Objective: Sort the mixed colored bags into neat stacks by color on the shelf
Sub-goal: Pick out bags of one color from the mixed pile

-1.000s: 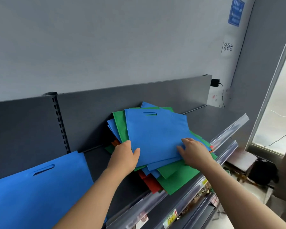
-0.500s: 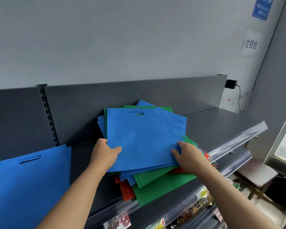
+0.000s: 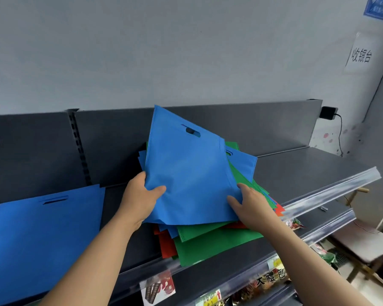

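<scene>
A blue bag (image 3: pixel 186 173) with a cut-out handle is tilted up off the mixed pile. My left hand (image 3: pixel 139 197) pinches its lower left edge, thumb on top. My right hand (image 3: pixel 250 204) grips its lower right corner. Under it lies the mixed pile: more blue bags (image 3: pixel 243 162), green bags (image 3: pixel 210 244) and red bags (image 3: pixel 166 244), fanned out unevenly on the dark grey shelf (image 3: pixel 301 171). To the left, a separate blue stack (image 3: pixel 38 235) lies flat on the same shelf.
The shelf's back panel (image 3: pixel 252 127) rises behind the pile. A clear price rail (image 3: pixel 332 191) runs along the front edge. Lower shelves hold snack packets (image 3: pixel 268 281). A black charger (image 3: pixel 328 112) is plugged in at the right. A stool (image 3: pixel 363 239) stands below right.
The top blue bag has been lifted and tilted up from the pile, its handle end now raised against the back panel. Both hands went from resting on it to gripping its lower edge.
</scene>
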{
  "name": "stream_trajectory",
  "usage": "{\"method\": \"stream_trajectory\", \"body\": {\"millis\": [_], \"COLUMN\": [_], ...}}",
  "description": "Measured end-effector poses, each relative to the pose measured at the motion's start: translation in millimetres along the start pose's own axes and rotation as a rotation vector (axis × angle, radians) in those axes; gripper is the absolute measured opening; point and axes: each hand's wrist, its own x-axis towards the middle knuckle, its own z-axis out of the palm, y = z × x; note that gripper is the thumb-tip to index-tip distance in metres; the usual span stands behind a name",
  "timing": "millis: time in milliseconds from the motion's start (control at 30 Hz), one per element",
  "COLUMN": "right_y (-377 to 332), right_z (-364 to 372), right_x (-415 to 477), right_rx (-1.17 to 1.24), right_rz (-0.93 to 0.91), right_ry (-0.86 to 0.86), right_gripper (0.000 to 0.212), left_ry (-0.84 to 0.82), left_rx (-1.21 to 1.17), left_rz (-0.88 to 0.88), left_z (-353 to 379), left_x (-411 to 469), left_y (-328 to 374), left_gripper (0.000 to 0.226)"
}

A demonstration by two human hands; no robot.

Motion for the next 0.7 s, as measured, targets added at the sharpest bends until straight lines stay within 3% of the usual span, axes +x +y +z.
{"method": "stream_trajectory", "body": {"millis": [167, 300, 533, 700], "right_y": [-16.3, -39.4, -111.4, -169.8], "right_z": [4.5, 7.4, 29.3, 61.7], "right_x": [2.7, -1.3, -21.5, -37.7], "right_rx": [0.230, 0.385, 0.410, 0.386], "right_rz": [0.021, 0.004, -0.156, -0.235], "right_ry": [0.064, 0.159, 0.169, 0.100], "right_gripper": [0.057, 0.054, 0.035, 0.035], "left_ry": [0.059, 0.097, 0.215, 0.314], "left_rx": [-0.095, -0.094, -0.017, 0.221], "left_rz": [0.060, 0.076, 0.037, 0.006], "left_z": [-22.1, -48.6, -120.3, -190.8], "left_x": [-12.3, -21.3, -45.8, -69.3], "left_y": [11.5, 9.8, -7.5, -23.8], "left_gripper": [0.026, 0.026, 0.026, 0.027]}}
